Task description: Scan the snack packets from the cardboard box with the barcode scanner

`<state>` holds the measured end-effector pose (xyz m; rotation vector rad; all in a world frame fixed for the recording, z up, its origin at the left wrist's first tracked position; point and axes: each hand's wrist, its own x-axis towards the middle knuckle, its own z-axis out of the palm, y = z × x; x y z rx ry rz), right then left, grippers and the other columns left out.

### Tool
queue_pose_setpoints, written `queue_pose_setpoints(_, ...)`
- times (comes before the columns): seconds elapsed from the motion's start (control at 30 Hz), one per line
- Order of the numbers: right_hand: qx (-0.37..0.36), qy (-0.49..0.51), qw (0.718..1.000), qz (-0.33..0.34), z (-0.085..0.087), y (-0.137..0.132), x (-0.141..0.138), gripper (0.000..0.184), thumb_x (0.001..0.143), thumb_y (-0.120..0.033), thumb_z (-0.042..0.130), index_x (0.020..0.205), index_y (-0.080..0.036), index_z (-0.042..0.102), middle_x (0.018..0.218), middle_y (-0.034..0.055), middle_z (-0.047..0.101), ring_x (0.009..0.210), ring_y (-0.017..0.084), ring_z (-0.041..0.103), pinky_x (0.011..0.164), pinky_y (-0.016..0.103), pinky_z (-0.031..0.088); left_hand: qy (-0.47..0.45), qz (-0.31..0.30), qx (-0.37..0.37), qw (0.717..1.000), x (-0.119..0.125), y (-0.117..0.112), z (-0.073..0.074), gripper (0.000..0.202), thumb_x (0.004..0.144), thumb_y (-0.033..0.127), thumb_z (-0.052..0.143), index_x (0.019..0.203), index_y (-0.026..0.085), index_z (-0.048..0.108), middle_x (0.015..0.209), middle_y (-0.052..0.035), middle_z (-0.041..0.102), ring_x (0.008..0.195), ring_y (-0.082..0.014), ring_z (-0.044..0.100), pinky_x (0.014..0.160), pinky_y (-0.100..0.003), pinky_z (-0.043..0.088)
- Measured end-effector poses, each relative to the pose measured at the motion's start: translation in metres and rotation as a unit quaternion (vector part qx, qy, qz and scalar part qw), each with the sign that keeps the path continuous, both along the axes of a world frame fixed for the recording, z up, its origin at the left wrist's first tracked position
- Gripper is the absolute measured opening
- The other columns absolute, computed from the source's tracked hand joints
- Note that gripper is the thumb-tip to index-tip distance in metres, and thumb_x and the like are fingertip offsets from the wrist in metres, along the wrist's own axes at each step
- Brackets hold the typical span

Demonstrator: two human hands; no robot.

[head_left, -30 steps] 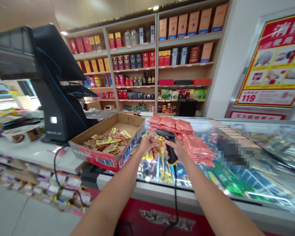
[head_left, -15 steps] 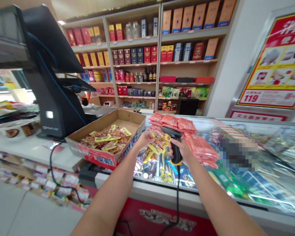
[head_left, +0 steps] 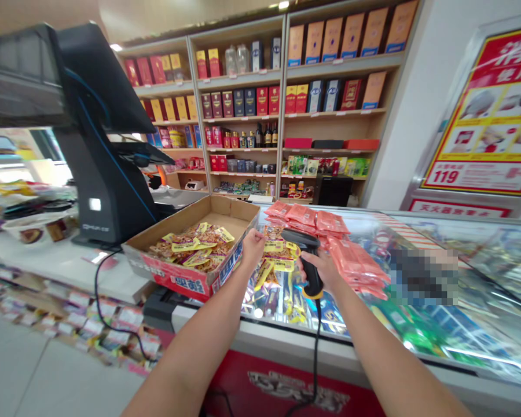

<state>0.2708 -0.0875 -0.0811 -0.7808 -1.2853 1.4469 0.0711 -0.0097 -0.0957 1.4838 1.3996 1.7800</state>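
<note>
My right hand (head_left: pixel 319 271) grips the black barcode scanner (head_left: pixel 298 238); my left hand (head_left: pixel 254 249), pinched narrow, sits just left of the yellow snack packets (head_left: pixel 275 263).

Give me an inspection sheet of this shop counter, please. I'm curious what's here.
Surface: glass-topped display counter, red front, goods visible beneath.
Job's things: yellow snack packets on the glass; more in a cardboard box.
Clutter: stacked salmon-pink packets beside the scanner.
Hands: left hand near the box corner, grip unclear; right hand grips a barcode scanner.
Cables: black scanner cord hangs over the counter edge; black cable by the POS terminal.
Surroundings: POS terminal, boxed-liquor shelves, red fire-safety poster.
</note>
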Motion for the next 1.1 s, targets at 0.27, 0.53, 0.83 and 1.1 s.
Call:
queue_pose_setpoints(0.27,0.003,-0.014,1.0,0.001,0.0,0.0,-0.001,0.037,0.065,-0.047,0.075,0.074,-0.02,0.052,0.054,-0.0041,0.059,0.036,0.011,0.053,0.035,0.022,0.044,-0.003,-0.006,0.008,1.0,-0.002,0.004,-0.005,0.015,0.068,0.015,0.065,0.062,0.02,0.051,0.053,0.0052,0.052,0.053,-0.0117,0.05,0.057,-0.024,0.036)
queue_pose_setpoints(0.53,-0.008,-0.014,1.0,-0.003,-0.003,0.001,-0.004,0.034,0.066,-0.045,0.075,0.074,-0.019,0.054,0.054,-0.0032,0.059,0.036,0.011,0.053,0.035,0.022,0.044,-0.007,0.009,-0.007,1.0,0.005,-0.008,0.004,0.019,0.07,0.013,0.063,0.062,0.021,0.048,0.053,0.0056,0.051,0.053,-0.0123,0.05,0.058,-0.024,0.037)
queue_pose_setpoints(0.83,0.056,-0.051,0.996,0.044,0.036,-0.007,-0.038,0.028,0.065,-0.039,0.075,0.069,-0.018,0.057,0.053,-0.0018,0.06,0.037,0.012,0.054,0.035,0.022,0.044,0.025,0.118,0.035,0.992,-0.009,-0.05,0.06,0.016,0.077,0.017,0.066,0.073,0.021,0.05,0.067,0.0011,0.059,0.068,-0.0163,0.059,0.067,-0.026,0.042)
queue_pose_setpoints(1.1,0.083,-0.022,0.992,0.091,0.06,-0.006,-0.098,0.028,0.066,-0.042,0.073,0.067,-0.018,0.058,0.052,-0.0018,0.059,0.038,0.012,0.053,0.037,0.024,0.047,0.04,0.208,0.043,0.976,-0.101,-0.077,0.095,0.043,0.076,0.01,0.065,0.116,0.014,0.052,0.107,-0.0141,0.068,0.106,-0.0256,0.065,0.096,-0.038,0.047)
